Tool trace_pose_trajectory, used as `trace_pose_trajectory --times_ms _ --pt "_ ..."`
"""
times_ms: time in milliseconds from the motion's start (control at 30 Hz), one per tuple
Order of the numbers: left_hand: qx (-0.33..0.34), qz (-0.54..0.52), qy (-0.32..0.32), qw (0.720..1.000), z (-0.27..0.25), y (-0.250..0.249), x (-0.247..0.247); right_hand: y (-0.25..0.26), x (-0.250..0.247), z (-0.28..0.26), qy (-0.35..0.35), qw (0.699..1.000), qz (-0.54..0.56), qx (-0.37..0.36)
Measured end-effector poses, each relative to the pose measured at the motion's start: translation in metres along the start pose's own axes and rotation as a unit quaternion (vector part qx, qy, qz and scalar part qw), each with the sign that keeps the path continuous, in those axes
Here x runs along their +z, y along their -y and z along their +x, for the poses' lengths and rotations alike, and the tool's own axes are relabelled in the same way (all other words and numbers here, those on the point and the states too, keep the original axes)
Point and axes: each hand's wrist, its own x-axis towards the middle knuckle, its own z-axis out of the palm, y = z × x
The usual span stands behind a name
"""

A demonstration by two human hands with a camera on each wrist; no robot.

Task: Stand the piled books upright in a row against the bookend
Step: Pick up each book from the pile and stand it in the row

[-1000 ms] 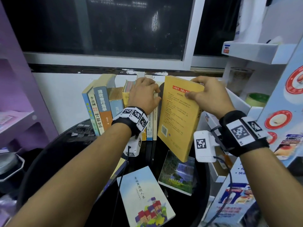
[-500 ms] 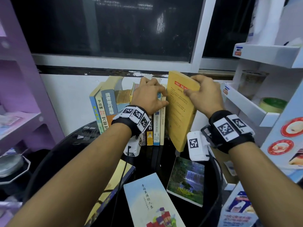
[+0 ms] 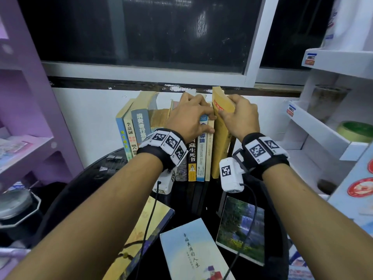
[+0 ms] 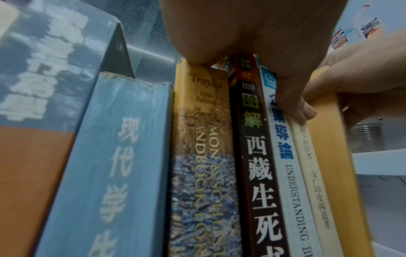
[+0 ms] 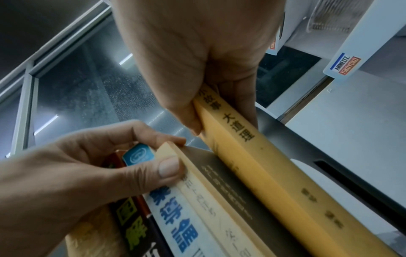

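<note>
Several books [image 3: 139, 128] stand upright in a row on the black round table [image 3: 84, 188], against the white wall. My left hand [image 3: 201, 120] grips the tops of the row's right-hand books, its thumb on the thin cream book [image 5: 208, 200]. My right hand [image 3: 232, 110] pinches the top of a yellow book [image 3: 221, 138], which stands nearly upright at the row's right end, a narrow gap from the cream book. A dark bookend plate [image 3: 232, 144] rises just right of it. Three books lie flat in front: a pale blue one [image 3: 193, 249], a green landscape one [image 3: 242, 225] and a yellow-purple one [image 3: 141, 235].
A purple shelf unit [image 3: 24, 150] stands at the left with a black octagonal container [image 3: 16, 207] below it. White display shelves [image 3: 323, 130] crowd the right side, holding a green tape roll [image 3: 357, 130]. A dark window [image 3: 141, 27] spans the wall behind.
My right hand has swung the yellow book from a tilt to nearly upright and moved it left to the row's end. My left hand has stayed on the book tops.
</note>
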Motion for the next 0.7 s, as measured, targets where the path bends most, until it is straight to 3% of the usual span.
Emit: trace_pose_trajectory --times_ms 300,700 --pt "-0.002 0.011 -0.006 1.0 -0.001 0.0 0.002 -0.011 0.015 0.01 0.037 0.999 0.003 -0.001" --pt "-0.014 0.024 0.015 1.0 0.005 0.001 -0.007 -0.015 -0.009 0.012 0.267 0.963 0.0 -0.013"
